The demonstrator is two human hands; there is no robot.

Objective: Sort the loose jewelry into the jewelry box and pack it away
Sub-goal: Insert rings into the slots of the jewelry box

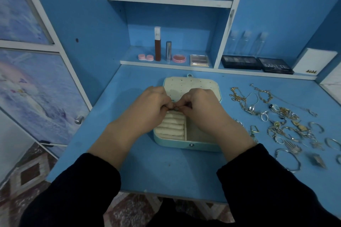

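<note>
Jewelry box (191, 145) sits open mid-desk (147, 171), pale teal shell w/ cream lining, lid (191, 83) laid back flat on the far side. Inside: a row of ring rolls (171, 127) on the left, a plain compartment (197, 134) on the right. Left hand (153, 103) and right hand (201, 105) meet over the far end of the rolls, fingers curled, tips touching each other. Whether they pinch a small piece or nothing, I cannot tell; the knuckles hide it. Loose jewelry (282, 123) lies in a heap on the desk to the right of the box, well apart from both hands: chains, rings and bangles, gold and silver mixed. Black sleeves (83, 190) cover both forearms. Behind, on the shelf, two dark palettes (239, 61) lie side by side.
</note>
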